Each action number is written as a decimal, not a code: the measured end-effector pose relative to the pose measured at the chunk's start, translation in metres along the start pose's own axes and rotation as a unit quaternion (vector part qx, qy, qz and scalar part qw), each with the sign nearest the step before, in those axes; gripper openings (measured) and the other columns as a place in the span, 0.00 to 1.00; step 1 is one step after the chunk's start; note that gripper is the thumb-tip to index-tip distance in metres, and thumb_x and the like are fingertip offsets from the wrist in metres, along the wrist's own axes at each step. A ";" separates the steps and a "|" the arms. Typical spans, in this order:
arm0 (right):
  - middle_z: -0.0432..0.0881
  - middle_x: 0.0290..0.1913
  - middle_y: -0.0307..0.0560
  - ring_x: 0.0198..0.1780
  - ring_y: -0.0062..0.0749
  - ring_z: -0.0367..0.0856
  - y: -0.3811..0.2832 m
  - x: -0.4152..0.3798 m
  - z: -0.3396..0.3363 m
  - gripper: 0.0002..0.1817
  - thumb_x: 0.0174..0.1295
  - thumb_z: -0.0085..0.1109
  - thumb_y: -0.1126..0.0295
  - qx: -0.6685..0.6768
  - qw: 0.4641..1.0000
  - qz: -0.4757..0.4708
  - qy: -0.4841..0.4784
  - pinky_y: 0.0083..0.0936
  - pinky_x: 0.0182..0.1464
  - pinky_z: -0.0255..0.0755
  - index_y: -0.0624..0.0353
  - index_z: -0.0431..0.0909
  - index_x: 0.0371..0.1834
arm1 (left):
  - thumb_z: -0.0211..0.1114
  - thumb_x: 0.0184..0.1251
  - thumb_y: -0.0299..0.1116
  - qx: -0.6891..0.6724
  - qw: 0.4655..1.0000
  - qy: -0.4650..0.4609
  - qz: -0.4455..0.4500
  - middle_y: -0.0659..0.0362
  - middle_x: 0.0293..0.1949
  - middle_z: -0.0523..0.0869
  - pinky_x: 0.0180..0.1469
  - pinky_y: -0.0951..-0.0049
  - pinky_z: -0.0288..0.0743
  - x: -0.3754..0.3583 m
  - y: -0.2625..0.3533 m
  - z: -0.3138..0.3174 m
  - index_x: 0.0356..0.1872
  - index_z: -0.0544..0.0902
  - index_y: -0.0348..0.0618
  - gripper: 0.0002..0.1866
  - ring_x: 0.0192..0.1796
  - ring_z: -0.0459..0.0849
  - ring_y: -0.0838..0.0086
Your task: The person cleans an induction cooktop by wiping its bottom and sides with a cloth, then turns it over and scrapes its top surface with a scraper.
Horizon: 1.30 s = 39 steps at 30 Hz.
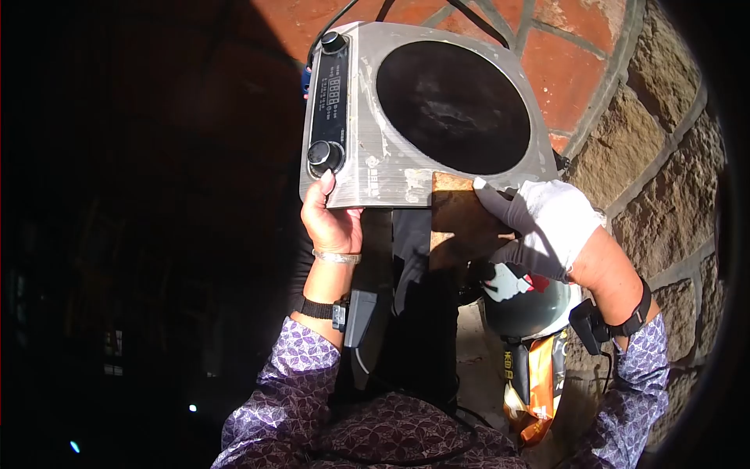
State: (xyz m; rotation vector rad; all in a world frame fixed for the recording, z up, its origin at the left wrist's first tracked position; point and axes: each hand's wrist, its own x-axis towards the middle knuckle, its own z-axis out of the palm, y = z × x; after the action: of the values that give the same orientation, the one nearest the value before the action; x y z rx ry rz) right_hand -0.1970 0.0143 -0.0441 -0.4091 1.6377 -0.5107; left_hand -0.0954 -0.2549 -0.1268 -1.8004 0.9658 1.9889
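Observation:
A silver induction cooker [359,117] with a round black plate [453,107] lies tilted before me, a control strip with two knobs along its left side. My bare left hand [333,217] is closed on its near left corner, thumb up beside the lower knob [324,156]. In a white glove, my right hand [547,223] grips a flat brown rectangular piece [457,211], whose material I cannot make out. The piece's upper edge rests against or just over the cooker's near edge; shadow hides the fingers beneath. Whitish scuffs mark the metal near it.
Below my right hand stands a dark rounded container [523,309] with a red and white patch. An orange and black packet [539,383] lies below it. Stone wall blocks [656,180] rise at the right, and red paving [558,78] lies behind the cooker. Deep shadow covers the left.

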 end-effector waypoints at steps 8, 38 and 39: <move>0.80 0.37 0.57 0.40 0.51 0.81 -0.001 0.006 0.002 0.39 0.43 0.71 0.54 0.047 0.999 -0.002 0.011 0.36 0.42 0.75 0.55 0.72 0.63 | 0.61 0.60 0.36 -0.003 1.000 0.001 -0.009 0.57 0.45 0.83 0.42 0.64 0.76 -0.002 0.002 0.001 0.48 0.77 0.40 0.17 0.45 0.82 0.65; 0.79 0.34 0.57 0.38 0.51 0.80 -0.002 0.004 0.025 0.41 0.47 0.71 0.56 0.237 0.965 -0.052 0.098 0.35 0.39 0.74 0.61 0.68 0.65 | 0.62 0.58 0.36 0.016 1.000 0.006 -0.012 0.58 0.45 0.83 0.41 0.66 0.76 0.000 0.002 -0.001 0.49 0.77 0.41 0.18 0.46 0.82 0.65; 0.79 0.34 0.57 0.38 0.51 0.80 -0.002 0.004 0.022 0.41 0.47 0.71 0.56 0.235 0.965 -0.053 0.100 0.35 0.39 0.74 0.61 0.68 0.65 | 0.62 0.58 0.36 0.006 1.000 0.010 -0.004 0.58 0.45 0.83 0.40 0.66 0.76 0.000 0.000 0.001 0.49 0.77 0.41 0.18 0.45 0.82 0.66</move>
State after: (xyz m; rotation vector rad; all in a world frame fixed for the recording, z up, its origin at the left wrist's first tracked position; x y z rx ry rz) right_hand -0.1759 0.0082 -0.0481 -0.0917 1.6256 -1.0216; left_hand -0.0960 -0.2546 -0.1271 -1.8176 0.9730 1.9599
